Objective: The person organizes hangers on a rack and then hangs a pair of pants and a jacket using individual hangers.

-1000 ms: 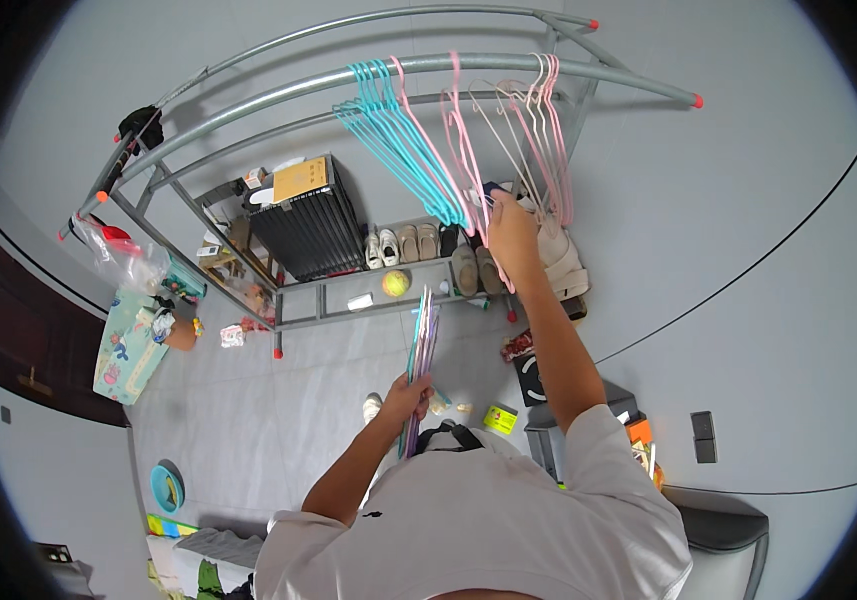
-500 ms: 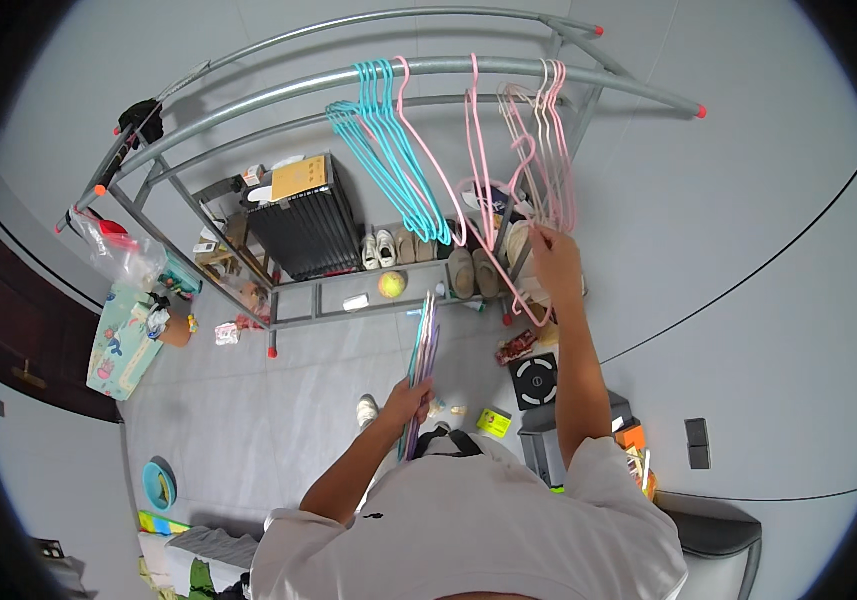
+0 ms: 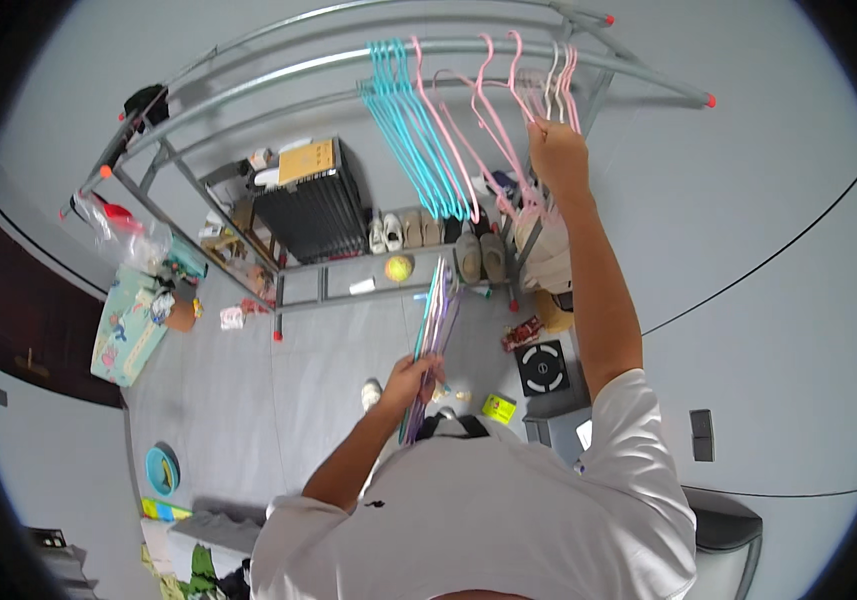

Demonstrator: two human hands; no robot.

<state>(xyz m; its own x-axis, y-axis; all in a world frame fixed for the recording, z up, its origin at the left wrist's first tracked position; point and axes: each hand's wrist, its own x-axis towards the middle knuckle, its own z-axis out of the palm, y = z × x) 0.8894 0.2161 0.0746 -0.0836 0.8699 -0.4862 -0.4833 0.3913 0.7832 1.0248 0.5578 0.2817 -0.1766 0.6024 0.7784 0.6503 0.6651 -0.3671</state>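
My right hand [image 3: 560,160] is raised to the metal rail [image 3: 298,68], its fingers closed round the neck of a pink hanger [image 3: 515,85]. That hanger's hook sits at the rail, and its lower part is partly hidden by my hand. Lower down, in front of my body, my left hand [image 3: 411,385] grips a bundle of hangers [image 3: 438,310] in turquoise, white and purple. Several turquoise hangers [image 3: 408,140] hang together on the rail, with pink hangers [image 3: 435,115] beside them. Pale and pink hangers [image 3: 566,75] hang to the right of my right hand's hanger.
Shoes [image 3: 413,230] line the rack's lower bars near a ball [image 3: 398,268]. A black ribbed cabinet [image 3: 313,215] stands behind. On the floor to the right lie a black square object [image 3: 542,368] and a yellow-green packet [image 3: 498,408]. A blue basin [image 3: 161,470] sits at far left.
My right hand has risen with the pink hanger, bringing its hook up to the rail. The left hand still holds the bundle, slightly higher. The view has shifted a little.
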